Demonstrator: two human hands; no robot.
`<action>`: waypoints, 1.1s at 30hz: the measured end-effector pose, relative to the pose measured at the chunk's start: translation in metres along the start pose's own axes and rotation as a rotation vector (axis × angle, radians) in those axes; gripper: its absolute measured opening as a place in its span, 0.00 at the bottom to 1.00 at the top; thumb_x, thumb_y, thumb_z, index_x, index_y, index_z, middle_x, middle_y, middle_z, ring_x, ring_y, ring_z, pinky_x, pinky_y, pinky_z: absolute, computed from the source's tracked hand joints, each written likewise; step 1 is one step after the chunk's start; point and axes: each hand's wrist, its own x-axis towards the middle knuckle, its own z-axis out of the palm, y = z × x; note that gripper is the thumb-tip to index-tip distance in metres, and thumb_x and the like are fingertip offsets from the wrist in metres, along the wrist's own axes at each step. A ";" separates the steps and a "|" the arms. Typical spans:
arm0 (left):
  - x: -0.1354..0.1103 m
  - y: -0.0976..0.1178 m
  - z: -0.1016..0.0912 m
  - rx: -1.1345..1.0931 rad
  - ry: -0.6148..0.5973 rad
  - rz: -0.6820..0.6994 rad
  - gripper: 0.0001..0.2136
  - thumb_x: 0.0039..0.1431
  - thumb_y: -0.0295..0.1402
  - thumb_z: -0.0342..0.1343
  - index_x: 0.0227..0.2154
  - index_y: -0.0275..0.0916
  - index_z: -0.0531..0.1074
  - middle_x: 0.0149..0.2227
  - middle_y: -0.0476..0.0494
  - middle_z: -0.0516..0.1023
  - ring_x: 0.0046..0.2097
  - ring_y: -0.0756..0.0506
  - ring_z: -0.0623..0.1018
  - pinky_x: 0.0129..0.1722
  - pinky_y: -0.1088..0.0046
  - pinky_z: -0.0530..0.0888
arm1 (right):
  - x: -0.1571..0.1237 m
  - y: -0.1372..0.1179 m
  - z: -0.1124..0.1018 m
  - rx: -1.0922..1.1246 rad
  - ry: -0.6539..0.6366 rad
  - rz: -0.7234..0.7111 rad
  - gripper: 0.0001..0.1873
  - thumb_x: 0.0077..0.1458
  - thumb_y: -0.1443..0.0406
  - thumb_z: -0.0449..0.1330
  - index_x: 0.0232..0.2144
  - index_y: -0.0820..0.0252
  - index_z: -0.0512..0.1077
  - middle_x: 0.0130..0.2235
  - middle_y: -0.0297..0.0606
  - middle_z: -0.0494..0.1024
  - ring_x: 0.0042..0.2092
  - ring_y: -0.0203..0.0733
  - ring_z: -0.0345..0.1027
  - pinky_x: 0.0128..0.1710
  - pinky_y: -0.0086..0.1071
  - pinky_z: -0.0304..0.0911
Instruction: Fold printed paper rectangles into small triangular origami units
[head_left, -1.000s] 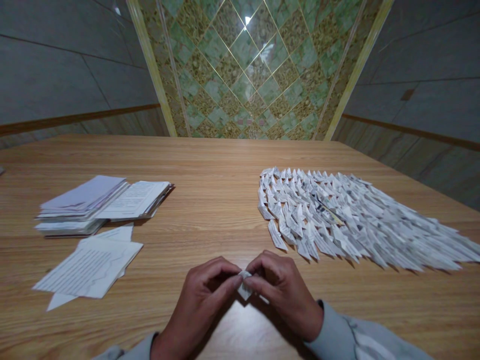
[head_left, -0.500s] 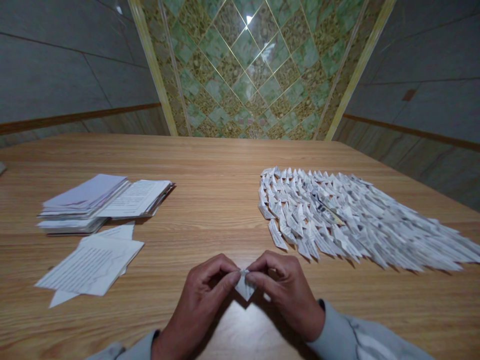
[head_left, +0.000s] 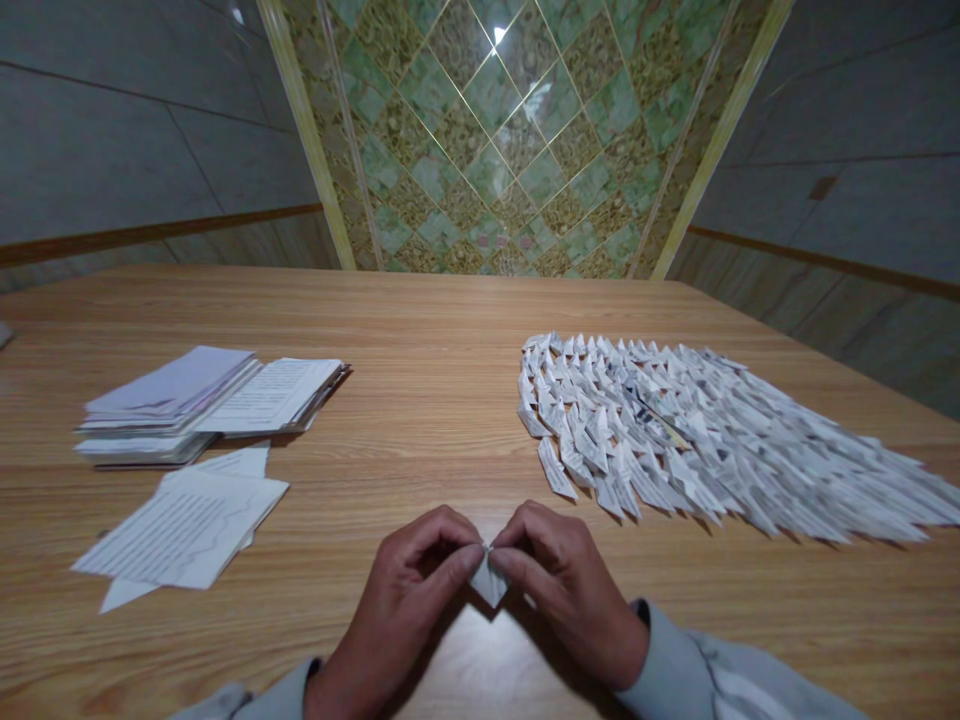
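Note:
A small piece of folded paper (head_left: 489,585), pointed at its lower end, is held above the table's near part. My left hand (head_left: 416,590) pinches its upper left edge between thumb and forefinger. On the upper right edge, my right hand (head_left: 566,585) has the same kind of pinch, and the two thumbs almost meet. The fingers cover the upper part of the paper. Beyond my right hand, several folded paper boats (head_left: 600,430) stand in close rows, printed with text.
Left on the wooden table (head_left: 420,400) lie a stack of paper sheets (head_left: 169,385), a second printed stack (head_left: 274,395) leaning against it, and loose printed sheets (head_left: 184,535) nearer me. A green tiled wall (head_left: 495,150) rises behind the table.
My fingertips have drawn slightly closer together over the top of the folded paper, and less of its upper edge shows. The stacks and the paper boats are unchanged.

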 end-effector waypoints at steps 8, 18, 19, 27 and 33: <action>0.004 -0.001 0.000 -0.175 0.174 -0.083 0.09 0.61 0.38 0.61 0.31 0.39 0.76 0.32 0.48 0.77 0.30 0.49 0.74 0.30 0.75 0.71 | 0.002 0.006 -0.001 0.249 0.118 0.158 0.11 0.60 0.61 0.61 0.27 0.60 0.72 0.27 0.32 0.73 0.30 0.37 0.66 0.31 0.29 0.61; 0.000 -0.006 0.004 -0.284 0.240 -0.114 0.11 0.64 0.43 0.59 0.35 0.40 0.72 0.36 0.48 0.79 0.30 0.49 0.76 0.32 0.74 0.75 | 0.002 0.007 -0.003 0.179 0.282 0.085 0.12 0.62 0.60 0.59 0.27 0.58 0.70 0.27 0.31 0.70 0.30 0.37 0.64 0.30 0.29 0.60; 0.001 -0.007 0.004 -0.296 0.261 -0.126 0.11 0.64 0.43 0.59 0.35 0.40 0.72 0.36 0.48 0.80 0.30 0.49 0.77 0.31 0.74 0.75 | 0.002 0.007 -0.003 0.169 0.308 0.080 0.12 0.62 0.60 0.58 0.28 0.58 0.70 0.27 0.31 0.70 0.30 0.37 0.64 0.30 0.29 0.60; 0.002 -0.005 0.004 -0.340 0.308 -0.145 0.14 0.62 0.46 0.60 0.35 0.41 0.67 0.30 0.51 0.80 0.29 0.48 0.79 0.29 0.74 0.76 | -0.001 0.000 -0.004 0.002 0.265 -0.027 0.10 0.65 0.64 0.52 0.31 0.57 0.67 0.30 0.33 0.70 0.32 0.38 0.66 0.31 0.30 0.61; -0.003 -0.006 0.004 -0.268 0.287 -0.089 0.13 0.63 0.44 0.60 0.34 0.40 0.68 0.36 0.47 0.83 0.32 0.48 0.79 0.34 0.74 0.74 | -0.002 -0.008 -0.007 -0.072 0.050 -0.186 0.09 0.59 0.69 0.54 0.42 0.58 0.71 0.43 0.42 0.76 0.45 0.45 0.70 0.44 0.38 0.65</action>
